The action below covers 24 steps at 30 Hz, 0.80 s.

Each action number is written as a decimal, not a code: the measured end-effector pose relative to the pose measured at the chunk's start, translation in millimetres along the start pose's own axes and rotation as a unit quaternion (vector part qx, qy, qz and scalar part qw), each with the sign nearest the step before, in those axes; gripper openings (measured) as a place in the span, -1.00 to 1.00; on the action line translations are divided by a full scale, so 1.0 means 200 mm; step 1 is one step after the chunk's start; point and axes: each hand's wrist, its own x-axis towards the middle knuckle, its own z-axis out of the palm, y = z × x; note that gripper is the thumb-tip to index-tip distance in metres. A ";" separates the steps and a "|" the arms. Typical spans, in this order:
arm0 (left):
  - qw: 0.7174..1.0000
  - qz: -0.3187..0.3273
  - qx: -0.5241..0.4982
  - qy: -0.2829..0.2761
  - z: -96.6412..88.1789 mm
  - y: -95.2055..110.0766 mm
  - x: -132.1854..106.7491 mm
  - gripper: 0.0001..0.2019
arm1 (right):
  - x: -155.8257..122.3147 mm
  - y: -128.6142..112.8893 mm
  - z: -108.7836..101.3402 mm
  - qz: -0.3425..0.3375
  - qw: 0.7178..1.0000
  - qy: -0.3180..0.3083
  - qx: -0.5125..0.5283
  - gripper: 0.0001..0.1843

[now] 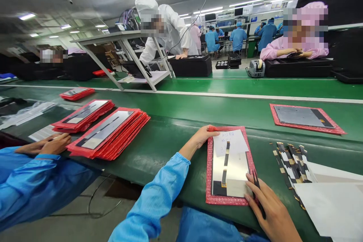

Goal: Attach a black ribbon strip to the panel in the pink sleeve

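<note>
— On the near edge of the green belt (181,128) lies a red tray (210,181) with a thin silvery panel (236,166) bedded in it, right in front of the wearer. Who's got it?

— Both hands! Left hand (202,136) reaches out in a blue sleeve and rests on the tray's far left corner, fingers laid flat, not clenched on anything. Right hand (270,211) presses at the panel's near right corner with a slim dark tool (257,193) pinched between the fingers (tweezers or a pen, I cannot tell).

— How does the panel look?

— Flat, glossy, mirror-like, with a dark flex strip (225,162) running down the middle and a white slip of paper (229,141) lying over its top end.

— And to handle?

— My read: light, thin, stiff but easily bent or scratched, and slick on its face. Best taken by the edges or carried by the tray's rim, which looks softer and grippier.

— Neighbours?

— Stacks of red trays (109,134) to the left, by another person's hands (47,145); striped tape strips (289,162) just to the right; one more tray (306,119) farther up the belt.
</note>
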 end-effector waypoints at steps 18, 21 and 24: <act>0.988 0.018 0.155 0.005 0.05 -0.10 -0.08 -0.20 | -0.04 -0.03 -0.03 0.052 0.997 -0.035 0.038 -0.40; 0.984 0.003 0.175 0.027 -0.01 -0.13 -0.12 -0.21 | -0.06 -0.01 -0.03 0.069 0.996 -0.038 0.035 -0.34; 0.980 -0.021 0.193 0.033 -0.15 -0.17 -0.21 -0.18 | -0.06 0.00 -0.04 0.063 0.997 -0.042 0.034 -0.24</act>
